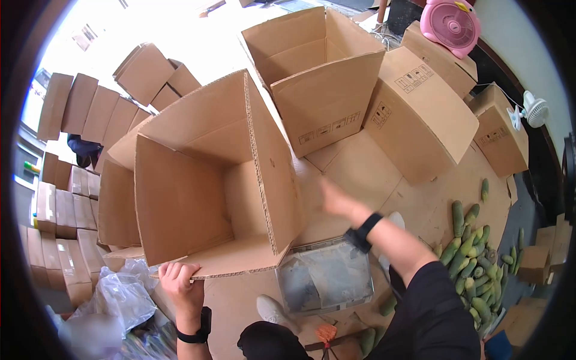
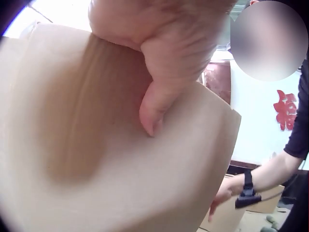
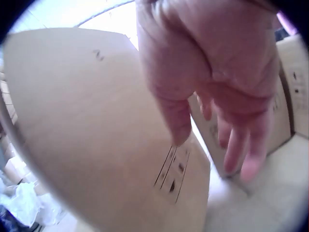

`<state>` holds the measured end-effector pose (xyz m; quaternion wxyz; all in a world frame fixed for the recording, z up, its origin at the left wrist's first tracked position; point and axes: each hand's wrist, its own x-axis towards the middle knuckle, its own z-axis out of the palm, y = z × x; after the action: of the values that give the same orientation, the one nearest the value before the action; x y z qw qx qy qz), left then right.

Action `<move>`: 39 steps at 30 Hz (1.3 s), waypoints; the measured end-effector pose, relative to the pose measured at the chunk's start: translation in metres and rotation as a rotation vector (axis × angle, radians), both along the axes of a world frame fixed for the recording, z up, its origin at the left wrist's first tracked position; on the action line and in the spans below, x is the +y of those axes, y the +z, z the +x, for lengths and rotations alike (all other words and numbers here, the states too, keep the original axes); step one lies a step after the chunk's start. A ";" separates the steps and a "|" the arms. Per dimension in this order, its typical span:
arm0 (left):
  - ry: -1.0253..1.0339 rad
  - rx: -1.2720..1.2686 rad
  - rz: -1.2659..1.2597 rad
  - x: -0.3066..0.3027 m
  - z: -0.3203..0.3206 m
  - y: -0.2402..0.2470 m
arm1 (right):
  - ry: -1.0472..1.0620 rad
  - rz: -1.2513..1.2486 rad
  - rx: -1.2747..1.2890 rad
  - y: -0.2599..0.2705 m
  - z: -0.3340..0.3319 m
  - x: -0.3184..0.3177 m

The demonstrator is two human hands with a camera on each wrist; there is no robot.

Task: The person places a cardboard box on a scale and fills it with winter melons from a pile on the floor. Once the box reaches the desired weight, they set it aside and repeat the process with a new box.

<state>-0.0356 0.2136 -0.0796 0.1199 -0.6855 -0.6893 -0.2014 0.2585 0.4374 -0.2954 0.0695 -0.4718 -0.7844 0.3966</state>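
Observation:
A large empty cardboard box (image 1: 180,198) lies tilted with its open side toward me in the head view. My left hand (image 1: 182,289) grips its near lower edge, and in the left wrist view the thumb (image 2: 154,108) presses on the cardboard face. My right hand (image 1: 337,198) is beside the box's right outer wall, holding nothing. The right wrist view shows its fingers (image 3: 234,150) extended downward, next to a printed box side (image 3: 111,121).
Another open box (image 1: 324,90) stands behind, with a box with a folded flap (image 1: 420,114) to its right. Many green gourds (image 1: 474,270) lie in a heap at right. A clear plastic bin (image 1: 324,279), plastic bags (image 1: 123,294) and stacked cartons (image 1: 66,210) are around me.

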 end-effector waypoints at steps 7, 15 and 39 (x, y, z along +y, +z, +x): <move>-0.038 0.073 -0.025 -0.015 0.018 0.049 | -0.338 -0.862 0.656 0.084 -0.034 -0.116; -0.100 0.133 0.013 -0.061 0.065 0.090 | -0.429 -0.212 1.120 0.093 -0.035 -0.183; -0.315 -0.048 -0.081 0.108 0.266 -0.006 | -1.137 -0.783 1.427 0.040 0.109 -0.117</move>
<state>0.2308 0.3211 -0.0861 0.0424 -0.7845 -0.5833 -0.2061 0.3673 0.3208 -0.2553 0.5443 -0.4183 -0.0295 0.7265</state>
